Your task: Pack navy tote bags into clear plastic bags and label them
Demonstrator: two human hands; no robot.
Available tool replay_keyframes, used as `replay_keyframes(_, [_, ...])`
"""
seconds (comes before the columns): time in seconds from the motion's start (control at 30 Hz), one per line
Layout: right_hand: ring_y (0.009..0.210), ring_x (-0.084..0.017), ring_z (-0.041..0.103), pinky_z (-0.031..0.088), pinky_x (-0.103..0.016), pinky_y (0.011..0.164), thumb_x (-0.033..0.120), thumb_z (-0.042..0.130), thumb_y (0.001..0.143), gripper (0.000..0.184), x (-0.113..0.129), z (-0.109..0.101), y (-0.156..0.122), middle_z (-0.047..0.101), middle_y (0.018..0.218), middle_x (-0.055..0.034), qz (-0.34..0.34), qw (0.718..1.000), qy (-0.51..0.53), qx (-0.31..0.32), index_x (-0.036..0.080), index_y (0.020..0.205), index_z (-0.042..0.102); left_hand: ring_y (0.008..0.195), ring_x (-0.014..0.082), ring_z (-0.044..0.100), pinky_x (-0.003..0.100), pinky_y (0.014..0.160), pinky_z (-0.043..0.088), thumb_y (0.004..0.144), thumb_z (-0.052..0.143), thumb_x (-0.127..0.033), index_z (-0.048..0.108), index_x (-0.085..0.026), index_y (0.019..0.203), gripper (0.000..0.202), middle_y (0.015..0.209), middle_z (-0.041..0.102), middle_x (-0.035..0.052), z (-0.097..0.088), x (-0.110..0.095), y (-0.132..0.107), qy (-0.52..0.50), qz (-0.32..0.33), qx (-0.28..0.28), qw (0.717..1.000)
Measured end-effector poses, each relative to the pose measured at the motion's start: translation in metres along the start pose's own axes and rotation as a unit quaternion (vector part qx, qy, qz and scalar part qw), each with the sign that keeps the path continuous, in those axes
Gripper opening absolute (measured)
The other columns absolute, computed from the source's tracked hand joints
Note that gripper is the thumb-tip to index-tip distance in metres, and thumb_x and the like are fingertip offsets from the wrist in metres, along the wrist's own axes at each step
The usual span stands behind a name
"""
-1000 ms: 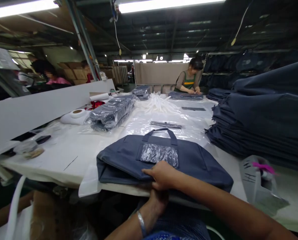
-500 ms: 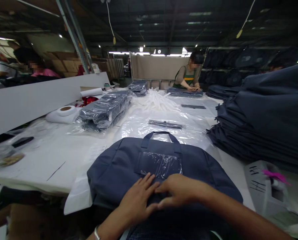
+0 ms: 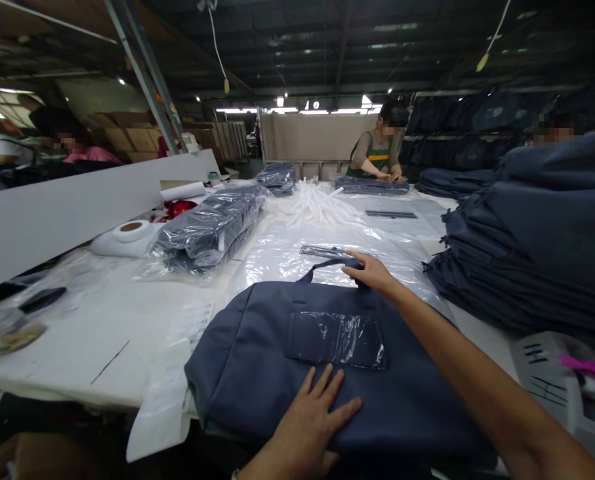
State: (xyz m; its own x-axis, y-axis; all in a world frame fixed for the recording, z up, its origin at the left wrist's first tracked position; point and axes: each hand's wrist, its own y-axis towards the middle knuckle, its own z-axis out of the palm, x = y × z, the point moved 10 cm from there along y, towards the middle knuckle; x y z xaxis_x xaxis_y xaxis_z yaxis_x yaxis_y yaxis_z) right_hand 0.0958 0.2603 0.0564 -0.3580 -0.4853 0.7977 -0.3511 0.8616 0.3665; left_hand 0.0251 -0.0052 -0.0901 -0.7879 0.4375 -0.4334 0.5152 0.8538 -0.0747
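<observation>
Our left hand (image 3: 310, 427) lies flat and open, palm down with the fingers spread, on the near part of a navy fabric bag (image 3: 257, 360). Its fingertips stop just short of the bag's front pocket, which is covered in crinkled clear plastic (image 3: 337, 337). Our right hand (image 3: 372, 272) is stretched out to the far edge of the bag. It is loosely open, with the fingers resting on the right end of the carrying handle (image 3: 322, 265), and we cannot tell whether any finger hooks under the strap.

The bag lies flat at the near edge of the white worktop (image 3: 127, 320). Its handle points away from us onto a clear plastic sheet (image 3: 287, 247). To our right a tall stack of navy bags (image 3: 537, 253) rises, and to the left lie plastic-wrapped bags (image 3: 207, 230) beside a white roll (image 3: 130, 230). A co-worker (image 3: 377, 157) stands at the far end of the worktop.
</observation>
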Motion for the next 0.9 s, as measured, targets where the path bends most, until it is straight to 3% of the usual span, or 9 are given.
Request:
replay_keyframes(0.1, [0.085,-0.020,0.067,0.049,-0.030,0.084,0.038,0.071,0.081,0.053,0.024,0.024,-0.058,0.074,0.094,-0.0036,-0.036,0.981,-0.057,0.181,0.018,0.129,0.065,0.150,0.0379,0.018,0.066,0.119,0.015,0.077,0.073,-0.052,0.035,-0.039,0.151,0.084,0.164,0.021,0.0105,-0.017,-0.008,-0.006,-0.037,0.019,-0.036,0.998])
replay_keyframes(0.2, [0.095,-0.023,0.066,0.050,-0.036,0.089,0.031,0.063,0.089,0.049,0.033,0.055,-0.146,0.071,0.110,-0.0086,-0.104,0.941,-0.121,0.298,0.024,0.137,0.058,0.135,0.0292,0.050,0.050,0.116,0.037,0.087,0.062,-0.055,0.054,-0.033,0.138,0.056,0.144,0.057,0.0067,-0.054,-0.016,-0.011,-0.117,0.030,-0.088,0.989])
replay_keyframes(0.27, [0.107,-0.028,0.061,0.046,-0.046,0.098,0.026,0.061,0.090,0.036,0.033,0.068,-0.193,0.067,0.116,-0.0137,-0.152,0.931,-0.177,0.280,0.021,0.125,0.067,0.119,0.0198,0.063,0.034,0.107,0.048,0.097,0.050,-0.044,0.063,-0.029,0.127,0.036,0.126,0.070,0.0037,-0.089,-0.011,-0.010,-0.140,0.005,-0.183,0.973])
replay_keyframes(0.33, [0.115,-0.029,0.056,0.040,-0.051,0.107,0.021,0.057,0.090,0.033,0.032,0.077,-0.226,0.064,0.122,-0.0149,-0.162,0.932,-0.200,0.254,0.020,0.122,0.068,0.123,0.0175,0.060,0.032,0.107,0.048,0.100,0.042,-0.032,0.062,-0.026,0.127,0.034,0.129,0.068,0.0041,-0.109,-0.006,-0.004,-0.098,-0.020,-0.253,0.962])
replay_keyframes(0.43, [0.121,-0.028,0.054,0.033,-0.050,0.115,0.020,0.058,0.089,0.038,0.036,0.087,-0.255,0.063,0.126,-0.0123,-0.154,0.928,-0.196,0.277,0.020,0.127,0.063,0.138,0.0229,0.046,0.046,0.117,0.037,0.100,0.045,-0.032,0.055,-0.025,0.137,0.040,0.145,0.056,0.0066,-0.089,-0.008,0.019,0.016,0.006,-0.211,0.977])
replay_keyframes(0.53, [0.119,-0.028,0.058,0.035,-0.045,0.115,0.021,0.061,0.088,0.035,0.052,0.085,-0.257,0.066,0.123,-0.0122,-0.149,0.911,-0.211,0.320,0.017,0.123,0.065,0.143,0.0231,0.040,0.051,0.120,0.031,0.101,0.043,-0.036,0.047,-0.025,0.144,0.046,0.152,0.048,0.0075,-0.049,-0.004,0.029,0.076,0.043,-0.144,0.986])
replay_keyframes(0.63, [0.095,-0.025,0.067,0.049,-0.036,0.093,0.026,0.056,0.093,0.020,0.068,0.080,-0.227,0.074,0.100,-0.0111,-0.133,0.897,-0.238,0.347,0.017,0.101,0.072,0.143,0.0233,0.039,0.053,0.119,0.032,0.101,0.042,-0.033,0.044,-0.023,0.147,0.047,0.153,0.046,0.0078,-0.033,0.001,0.027,0.071,0.049,-0.142,0.986])
replay_keyframes(0.77, [0.071,-0.016,0.066,0.046,-0.025,0.069,0.037,0.049,0.098,0.031,0.076,0.079,-0.151,0.073,0.079,-0.0049,-0.078,0.960,-0.136,0.234,0.019,0.084,0.070,0.130,0.0241,0.055,0.055,0.119,0.032,0.098,0.046,-0.024,0.061,-0.022,0.130,0.035,0.132,0.066,0.0076,-0.039,0.001,0.025,-0.001,0.029,-0.180,0.983])
replay_keyframes(0.9, [0.049,-0.010,0.054,0.040,-0.021,0.055,0.043,0.044,0.098,0.039,0.036,0.111,-0.118,0.057,0.053,0.0033,0.013,0.985,0.099,0.141,0.019,0.073,0.062,0.126,0.0238,0.058,0.049,0.115,0.040,0.092,0.048,-0.014,0.069,-0.023,0.119,0.035,0.127,0.069,0.0073,-0.059,0.001,0.013,-0.092,0.020,-0.155,0.983])
